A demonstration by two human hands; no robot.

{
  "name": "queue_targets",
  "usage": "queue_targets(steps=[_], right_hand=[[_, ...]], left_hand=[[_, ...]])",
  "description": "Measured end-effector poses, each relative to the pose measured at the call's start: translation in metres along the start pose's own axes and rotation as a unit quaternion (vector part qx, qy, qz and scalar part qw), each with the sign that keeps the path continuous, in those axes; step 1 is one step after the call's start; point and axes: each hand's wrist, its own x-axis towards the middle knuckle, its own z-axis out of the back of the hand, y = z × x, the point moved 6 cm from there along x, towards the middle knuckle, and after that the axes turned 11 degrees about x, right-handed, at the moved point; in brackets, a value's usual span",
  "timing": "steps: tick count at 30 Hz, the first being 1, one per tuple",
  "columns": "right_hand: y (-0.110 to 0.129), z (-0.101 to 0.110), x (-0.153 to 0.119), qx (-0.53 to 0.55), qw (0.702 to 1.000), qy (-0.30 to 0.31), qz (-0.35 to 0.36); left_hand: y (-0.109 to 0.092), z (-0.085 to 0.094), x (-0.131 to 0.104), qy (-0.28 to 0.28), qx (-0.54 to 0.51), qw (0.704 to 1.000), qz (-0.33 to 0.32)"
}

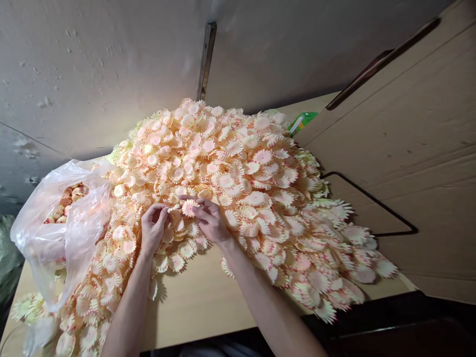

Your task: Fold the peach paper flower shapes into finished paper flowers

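Observation:
A large heap of pale pink and cream artificial flower petal discs [223,181] with notched, red-tinged edges covers much of the table. Before its near edge, my right hand [211,220] grips one pink petal disc [190,208] between thumb and fingers. To its left, my left hand [154,223] is closed in a pinch, with a small pale piece at the fingertips that is too small to name. Both hands are close together, just above the loose discs. The fingers partly cover the discs below.
At the left, a translucent plastic bag [84,233] holds several small rounded pinkish pieces [70,198]. A green packet [303,121] lies behind the heap. Cardboard [420,163] stands on the right, with a black bent rod [375,198] against it. The tabletop [197,302] shows in front.

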Motion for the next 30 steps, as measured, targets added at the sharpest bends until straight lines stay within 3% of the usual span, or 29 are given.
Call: queue_targets(steps=[4, 9, 12, 17, 23, 30], right_hand=[[-0.001, 0.003, 0.002, -0.013, 1.0, -0.02, -0.001], [-0.007, 0.012, 0.003, 0.005, 0.998, -0.056, 0.004], [-0.011, 0.011, 0.003, 0.015, 0.999, -0.044, -0.021], [-0.013, 0.008, 0.004, -0.036, 0.999, -0.007, -0.025], [-0.014, -0.001, 0.003, -0.108, 0.991, 0.066, -0.035], [-0.007, -0.013, -0.001, -0.106, 0.987, 0.115, -0.042]], left_hand=[[0.003, 0.0, 0.0, -0.005, -0.017, 0.999, 0.032], [0.003, 0.001, 0.0, 0.0, 0.005, 1.0, 0.021], [0.002, 0.0, 0.0, -0.001, 0.02, 1.0, 0.012], [-0.003, 0.003, -0.002, -0.053, -0.006, 0.998, -0.025], [-0.011, -0.004, -0.004, 0.043, 0.081, 0.992, -0.09], [-0.011, -0.006, -0.001, 0.059, 0.061, 0.994, -0.065]])
